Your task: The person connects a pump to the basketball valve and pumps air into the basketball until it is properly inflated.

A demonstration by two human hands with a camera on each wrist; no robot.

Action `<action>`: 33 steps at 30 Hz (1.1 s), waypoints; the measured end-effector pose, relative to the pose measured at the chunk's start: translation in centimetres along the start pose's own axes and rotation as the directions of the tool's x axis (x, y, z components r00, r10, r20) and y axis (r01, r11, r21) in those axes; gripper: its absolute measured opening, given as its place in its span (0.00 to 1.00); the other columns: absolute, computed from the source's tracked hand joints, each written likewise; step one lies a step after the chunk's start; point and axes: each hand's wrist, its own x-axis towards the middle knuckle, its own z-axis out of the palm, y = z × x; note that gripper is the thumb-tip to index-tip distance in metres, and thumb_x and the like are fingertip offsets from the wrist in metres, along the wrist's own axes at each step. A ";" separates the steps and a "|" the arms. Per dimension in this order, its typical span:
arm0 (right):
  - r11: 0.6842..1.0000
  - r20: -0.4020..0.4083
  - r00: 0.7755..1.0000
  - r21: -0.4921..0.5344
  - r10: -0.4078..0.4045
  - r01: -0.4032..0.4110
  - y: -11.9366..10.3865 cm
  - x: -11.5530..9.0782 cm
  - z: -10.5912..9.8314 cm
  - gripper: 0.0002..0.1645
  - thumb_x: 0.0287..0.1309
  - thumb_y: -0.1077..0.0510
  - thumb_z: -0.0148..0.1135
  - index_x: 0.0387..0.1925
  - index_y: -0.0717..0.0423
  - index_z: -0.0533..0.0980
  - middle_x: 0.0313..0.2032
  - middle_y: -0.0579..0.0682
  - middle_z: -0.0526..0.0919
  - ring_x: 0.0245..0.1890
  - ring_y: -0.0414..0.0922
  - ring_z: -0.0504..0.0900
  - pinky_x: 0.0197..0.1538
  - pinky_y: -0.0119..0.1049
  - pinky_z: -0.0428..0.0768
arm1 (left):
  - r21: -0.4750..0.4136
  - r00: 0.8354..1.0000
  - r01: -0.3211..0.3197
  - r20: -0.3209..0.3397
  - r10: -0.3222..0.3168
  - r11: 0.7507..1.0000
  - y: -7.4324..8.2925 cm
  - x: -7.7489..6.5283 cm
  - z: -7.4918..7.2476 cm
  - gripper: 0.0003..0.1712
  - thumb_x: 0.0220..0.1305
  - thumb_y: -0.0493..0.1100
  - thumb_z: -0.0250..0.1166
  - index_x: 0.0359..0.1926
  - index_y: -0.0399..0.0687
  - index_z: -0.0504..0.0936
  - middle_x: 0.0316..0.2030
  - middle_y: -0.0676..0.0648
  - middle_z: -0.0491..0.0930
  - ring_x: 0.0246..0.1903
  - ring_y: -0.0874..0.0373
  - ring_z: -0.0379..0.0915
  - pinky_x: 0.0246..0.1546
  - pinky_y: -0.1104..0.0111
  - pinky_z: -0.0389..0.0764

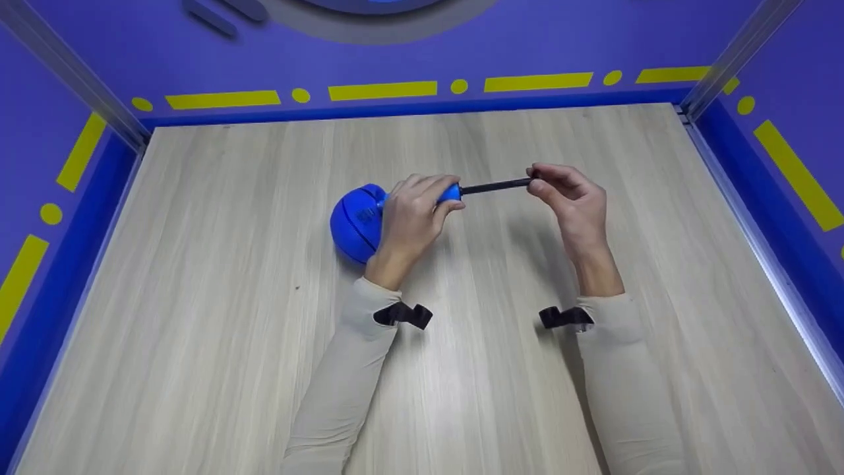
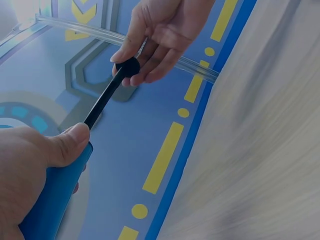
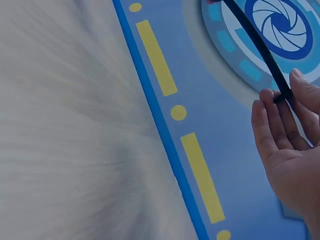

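A blue ball (image 1: 356, 227) with dark seams sits on the table, at the far end of a hand-held ball pump (image 1: 450, 192) from the rod. My left hand (image 1: 414, 212) grips the pump's blue barrel (image 2: 52, 200), its thumb along the top in the left wrist view. From the barrel a black rod (image 1: 496, 186) runs out to the right. Its round black end (image 2: 128, 66) is pinched between the thumb and fingers of my right hand (image 1: 577, 208). The junction of pump and ball is mostly hidden behind my left hand.
The wood-grain table (image 1: 198, 330) is bounded at the back and sides by blue panels (image 1: 395, 63) with yellow marks. Metal posts (image 1: 738, 56) stand at the back corners. Each sleeved wrist carries a black strap mount (image 1: 403, 315).
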 end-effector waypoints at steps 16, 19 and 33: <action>0.996 0.131 0.991 -0.090 0.021 -0.009 1.6 -1.6 4.7 0.15 0.64 0.73 0.71 0.52 0.73 0.83 0.49 0.61 0.89 0.50 0.50 0.88 0.55 0.38 0.85 | 0.014 0.998 -0.028 0.053 0.028 1.000 1.1 -0.1 1.0 0.21 0.70 0.50 0.70 0.52 0.37 0.89 0.48 0.43 0.90 0.45 0.48 0.84 0.45 0.58 0.82; 0.996 0.138 0.990 -0.090 0.014 -0.001 1.5 -1.5 4.7 0.15 0.64 0.74 0.70 0.52 0.73 0.83 0.48 0.61 0.88 0.49 0.49 0.88 0.54 0.38 0.85 | -0.003 0.998 -0.019 0.059 0.019 1.000 1.0 0.0 0.8 0.21 0.69 0.51 0.71 0.52 0.38 0.90 0.48 0.44 0.90 0.44 0.49 0.84 0.44 0.59 0.83; 0.998 0.008 1.000 -0.056 -0.014 0.014 0.1 -0.1 1.1 0.15 0.65 0.71 0.72 0.53 0.71 0.84 0.51 0.62 0.88 0.53 0.54 0.87 0.58 0.40 0.83 | -0.018 1.000 0.012 -0.002 -0.012 1.000 -0.6 0.0 -0.2 0.21 0.67 0.51 0.74 0.52 0.40 0.90 0.48 0.46 0.90 0.46 0.49 0.85 0.47 0.59 0.84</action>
